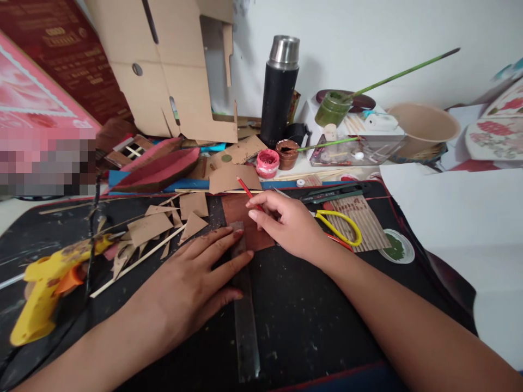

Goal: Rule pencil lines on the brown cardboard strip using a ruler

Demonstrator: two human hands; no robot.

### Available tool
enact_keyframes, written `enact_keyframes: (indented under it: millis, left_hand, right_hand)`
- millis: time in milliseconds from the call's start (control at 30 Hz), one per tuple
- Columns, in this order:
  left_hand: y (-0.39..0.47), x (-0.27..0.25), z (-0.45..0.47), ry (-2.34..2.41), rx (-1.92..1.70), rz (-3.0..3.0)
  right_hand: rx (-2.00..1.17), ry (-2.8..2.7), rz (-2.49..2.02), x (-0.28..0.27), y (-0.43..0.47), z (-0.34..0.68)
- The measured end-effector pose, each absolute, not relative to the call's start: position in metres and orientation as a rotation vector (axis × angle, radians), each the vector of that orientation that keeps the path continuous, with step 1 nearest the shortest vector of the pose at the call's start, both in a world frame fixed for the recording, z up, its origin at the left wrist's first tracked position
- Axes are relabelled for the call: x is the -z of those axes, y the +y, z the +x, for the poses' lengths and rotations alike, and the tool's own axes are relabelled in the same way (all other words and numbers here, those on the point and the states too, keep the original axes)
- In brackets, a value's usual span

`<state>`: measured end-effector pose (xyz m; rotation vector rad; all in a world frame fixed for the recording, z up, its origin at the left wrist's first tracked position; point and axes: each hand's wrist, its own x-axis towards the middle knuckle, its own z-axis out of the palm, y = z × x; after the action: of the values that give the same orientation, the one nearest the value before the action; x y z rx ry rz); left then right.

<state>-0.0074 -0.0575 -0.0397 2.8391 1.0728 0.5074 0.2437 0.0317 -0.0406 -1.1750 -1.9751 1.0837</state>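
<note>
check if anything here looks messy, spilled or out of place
The left side looks untidy: loose cardboard scraps lie jumbled on the black mat, and the brown-smeared yellow glue gun lies on its side beside them. The left hand has brown smudges too. No obvious spill stands out.

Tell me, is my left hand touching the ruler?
Touching. The head view shows the left hand laid flat, with fingers resting across the upper part of the ruler.
</note>
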Motion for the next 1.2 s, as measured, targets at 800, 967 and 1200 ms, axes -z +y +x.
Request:
enact_keyframes:
  millis: [800,967,1200]
  left_hand:
    - [-0.077,0.036,0.007,1.031,-0.366,2.971]
    - [-0.081,0.039,0.014,1.062,-0.353,2.953]
    - [-0.082,0.035,0.02,1.013,-0.393,2.998]
  right_hand:
    - [-1.029,-2.013,-1.177,0.039,0.031,0.242]
    - [-1.053,-1.996,-1.192,0.04,0.031,0.242]
    - [-1.081,-1.986,-1.189,0.038,0.031,0.242]
